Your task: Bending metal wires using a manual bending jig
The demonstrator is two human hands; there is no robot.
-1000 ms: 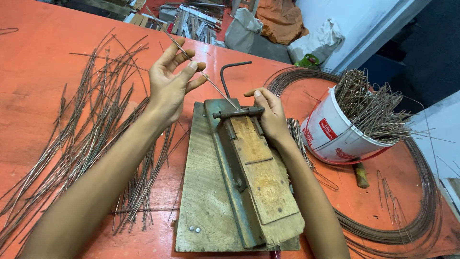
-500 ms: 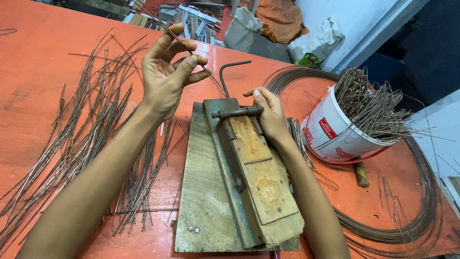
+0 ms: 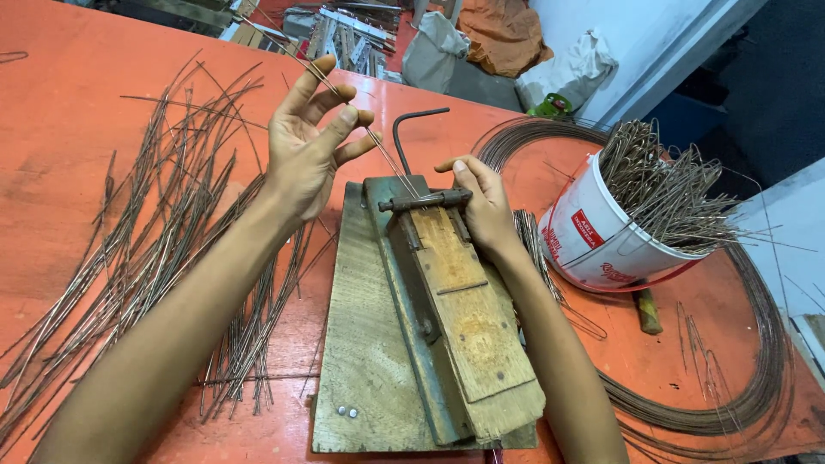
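1. Steel wire [image 3: 378, 146], thin and straight, runs from the fingers of the left hand [image 3: 305, 146] down to the pin at the top of the wooden jig [image 3: 430, 318]; the hand is half open, with only thumb and fingertips pinching the wire. With so light a pinch, the wire could slip or spring free if it is loaded.
2. The right hand [image 3: 485, 202] rests against the right side of the jig's top end, its fingers loosely curled and its thumb laid near the metal bar [image 3: 425, 202]; it grips nothing that I can see. That thumb sits close to where the wire crosses the bar (a likely pinch spot if the bar turns).
3. The far end of the wire sticks up past the left hand, away from the jig. If it whips round, it could scratch the hand or forearm.
4. Left of the jig lies a loose spread of cut wires [image 3: 129, 258], and the left forearm passes over them. A dragging arm could scatter them or catch on an end.
5. Right of the jig stands a tilted white bucket [image 3: 601, 241] of bent wires, leaning inside a wire coil [image 3: 756, 378]; a nudge from the right elbow might tip it.
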